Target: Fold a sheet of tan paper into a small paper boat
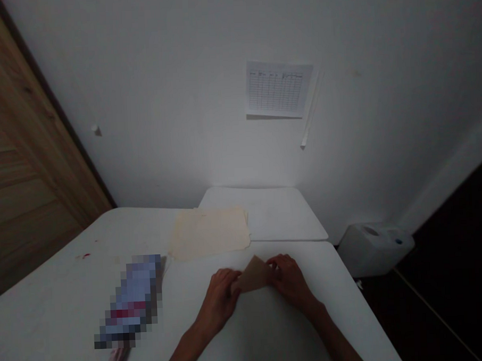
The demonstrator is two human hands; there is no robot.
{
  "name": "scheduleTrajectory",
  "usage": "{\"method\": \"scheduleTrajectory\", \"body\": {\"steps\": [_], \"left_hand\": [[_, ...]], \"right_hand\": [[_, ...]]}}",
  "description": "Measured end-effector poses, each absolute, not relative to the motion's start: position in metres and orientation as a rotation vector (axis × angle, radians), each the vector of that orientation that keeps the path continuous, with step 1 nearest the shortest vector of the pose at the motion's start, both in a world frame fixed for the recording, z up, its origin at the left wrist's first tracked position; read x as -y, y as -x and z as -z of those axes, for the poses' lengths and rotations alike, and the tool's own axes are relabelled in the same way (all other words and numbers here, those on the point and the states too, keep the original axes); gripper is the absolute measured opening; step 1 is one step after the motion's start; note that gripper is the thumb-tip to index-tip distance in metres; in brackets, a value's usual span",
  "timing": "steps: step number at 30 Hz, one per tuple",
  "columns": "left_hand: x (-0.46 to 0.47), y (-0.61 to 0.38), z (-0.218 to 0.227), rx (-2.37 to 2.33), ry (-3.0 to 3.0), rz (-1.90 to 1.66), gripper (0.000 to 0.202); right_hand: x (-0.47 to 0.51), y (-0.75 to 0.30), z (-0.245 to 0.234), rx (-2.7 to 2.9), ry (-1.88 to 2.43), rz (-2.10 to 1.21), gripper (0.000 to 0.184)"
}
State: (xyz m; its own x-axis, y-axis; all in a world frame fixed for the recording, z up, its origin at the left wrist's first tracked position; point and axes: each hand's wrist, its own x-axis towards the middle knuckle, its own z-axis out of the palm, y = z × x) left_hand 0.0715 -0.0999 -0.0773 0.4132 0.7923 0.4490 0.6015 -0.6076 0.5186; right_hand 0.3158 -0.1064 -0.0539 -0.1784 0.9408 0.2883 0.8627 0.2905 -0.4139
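Note:
Between my two hands lies a small brown piece of paper, folded to a point at the top (253,275), just above or on the white table (208,352). My left hand (222,293) pinches its left corner between thumb and fingers. At the opposite corner, my right hand (286,278) grips the paper in the same way, its fingertips partly hidden. Beyond my left hand, several cream-coloured sheets (209,232) with uneven edges lie in a loose stack.
A blurred-out bluish packet (134,297) lies at the left on the table. A white board (282,213) sits against the wall, below a posted printed table sheet (279,88). A white container (375,249) stands at the right on the dark floor. A wooden door (27,147) is at the left.

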Motion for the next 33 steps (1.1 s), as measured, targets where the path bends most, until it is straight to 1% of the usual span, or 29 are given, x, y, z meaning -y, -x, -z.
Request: {"method": "scheduleTrajectory", "body": {"steps": [3, 7, 12, 16, 19, 22, 24, 28, 33], "left_hand": [[0.104, -0.068, 0.074, -1.210, -2.374, -0.971, 0.017], [0.109, -0.063, 0.072, -1.207, -2.375, -0.942, 0.013], [0.113, -0.058, 0.072, -1.047, -2.445, -0.920, 0.019], [0.118, -0.055, 0.065, -0.955, -2.616, -0.769, 0.023], [0.123, -0.055, 0.062, -0.968, -2.738, -0.652, 0.025], [0.126, -0.054, 0.069, -1.006, -2.876, -0.626, 0.024], [0.126, -0.054, 0.077, -1.023, -2.967, -0.617, 0.025], [0.127, -0.056, 0.089, -1.058, -3.067, -0.603, 0.032], [0.131, -0.063, 0.086, -1.061, -3.018, -0.661, 0.028]], "right_hand": [[0.108, -0.320, 0.054, 2.062, 1.627, -0.227, 0.011], [0.113, -0.327, 0.059, 2.050, 1.621, -0.252, 0.007], [0.122, -0.334, 0.075, 2.147, 1.488, -0.176, 0.014], [0.128, -0.337, 0.085, 2.235, 1.356, -0.103, 0.022], [0.132, -0.340, 0.082, 2.256, 1.321, -0.119, 0.030], [0.136, -0.342, 0.073, 2.290, 1.316, -0.147, 0.038], [0.138, -0.340, 0.068, 2.310, 1.334, -0.148, 0.036], [0.143, -0.323, 0.066, 2.269, 1.411, -0.044, 0.027], [0.152, -0.296, 0.076, 2.284, 1.312, -0.041, 0.026]]}}
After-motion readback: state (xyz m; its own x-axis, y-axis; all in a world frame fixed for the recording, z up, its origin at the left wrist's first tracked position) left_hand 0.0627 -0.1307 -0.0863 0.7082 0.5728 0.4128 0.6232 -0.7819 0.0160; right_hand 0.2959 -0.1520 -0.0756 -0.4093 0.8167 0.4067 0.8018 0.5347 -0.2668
